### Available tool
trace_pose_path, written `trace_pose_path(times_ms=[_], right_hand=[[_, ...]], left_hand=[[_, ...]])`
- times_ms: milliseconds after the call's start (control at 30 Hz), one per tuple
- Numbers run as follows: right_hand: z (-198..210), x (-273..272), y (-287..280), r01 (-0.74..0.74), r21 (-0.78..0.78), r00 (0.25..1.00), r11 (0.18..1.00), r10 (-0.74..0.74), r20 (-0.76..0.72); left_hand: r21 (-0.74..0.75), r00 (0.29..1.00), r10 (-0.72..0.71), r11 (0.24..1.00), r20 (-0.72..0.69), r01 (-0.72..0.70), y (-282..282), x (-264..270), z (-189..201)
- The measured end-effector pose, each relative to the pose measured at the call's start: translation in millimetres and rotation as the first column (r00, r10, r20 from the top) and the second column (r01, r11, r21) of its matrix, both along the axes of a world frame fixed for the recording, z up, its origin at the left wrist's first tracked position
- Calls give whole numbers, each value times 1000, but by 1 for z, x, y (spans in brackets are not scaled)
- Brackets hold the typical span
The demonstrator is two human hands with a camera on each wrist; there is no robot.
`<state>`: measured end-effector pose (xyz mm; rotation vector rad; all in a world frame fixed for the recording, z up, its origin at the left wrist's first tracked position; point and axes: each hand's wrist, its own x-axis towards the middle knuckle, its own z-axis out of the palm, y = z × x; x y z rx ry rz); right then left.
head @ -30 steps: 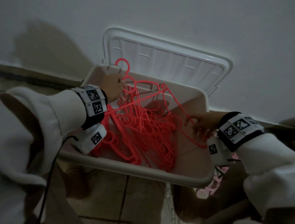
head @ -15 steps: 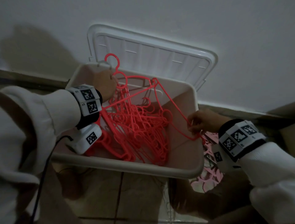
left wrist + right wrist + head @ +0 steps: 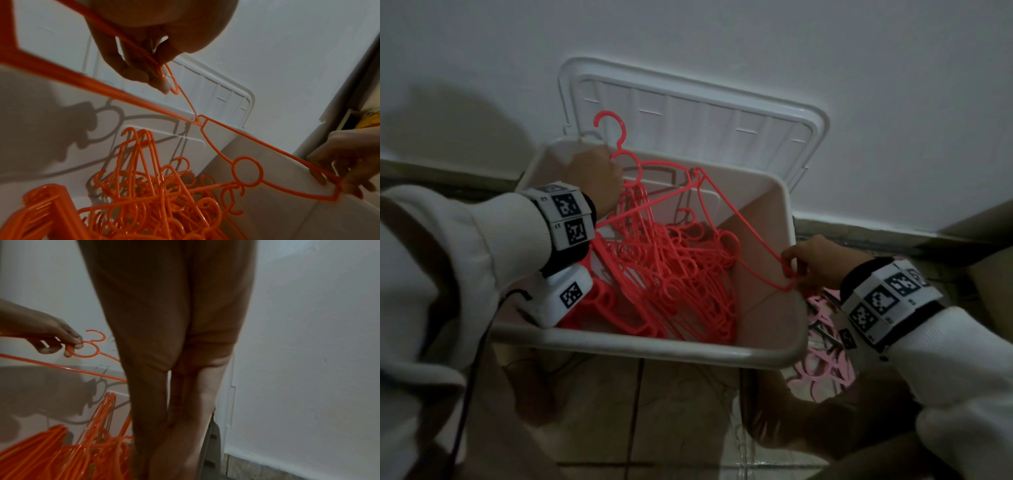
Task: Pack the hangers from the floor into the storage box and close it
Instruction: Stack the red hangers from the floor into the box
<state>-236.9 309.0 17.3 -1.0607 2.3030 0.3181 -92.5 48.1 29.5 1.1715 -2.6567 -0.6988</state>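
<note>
A white storage box (image 3: pixel 640 349) stands open on the floor, its lid (image 3: pixel 688 113) leaning against the wall. A tangled pile of red hangers (image 3: pixel 674 274) fills its left and middle. My left hand (image 3: pixel 607 162) pinches the neck ring of one red hanger (image 3: pixel 162 76) at the box's back left, hook (image 3: pixel 613 130) pointing up. My right hand (image 3: pixel 791 270) pinches the corner of a second red hanger (image 3: pixel 246 172) over the right rim. The two hangers meet at a corner (image 3: pixel 200 121) and look caught on each other. Pink hangers (image 3: pixel 822 346) lie on the floor to the box's right.
The white wall is right behind the lid. Tiled floor (image 3: pixel 654 428) lies in front of the box. A black cable (image 3: pixel 472 383) hangs from my left wrist. The right part of the box's bottom (image 3: pixel 767 308) is bare.
My right hand has drawn its hanger corner from inside the box out to the right rim, stretching the hanger across. The left hand keeps the same hold at the back left.
</note>
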Motion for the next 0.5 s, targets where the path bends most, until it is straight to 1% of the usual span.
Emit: trace_pose_path(times_ms=[33,133,233,300,367,433,500], right_hand=[[-1,0,0,-13,18,1000,1000,13,-14],[-7,3,2,-52,74,997,996,55,-49],[-14,5,4,-17,49,1000,999,18,-24],[-16,8,5,-69,53,996,996,72,-49],[-18,11,7,-103,62,991,993,108,-82],[-18,14,7,-120,64,988,991,125,-92],[-18,13,6,-121,72,985,990,129,-113]], left_hand=[[-29,1000,-7,1000,-5,7,-2,1,-2],[-13,1000,-22,1000,-10,21,-2,2,-6],[3,1000,-19,1000,4,19,-3,4,-6],[-23,998,-53,998,17,54,-2,6,-4],[20,998,-46,999,34,46,1,8,-3],[21,996,-51,999,77,49,4,8,-3],[2,997,-49,999,56,49,-1,8,-7]])
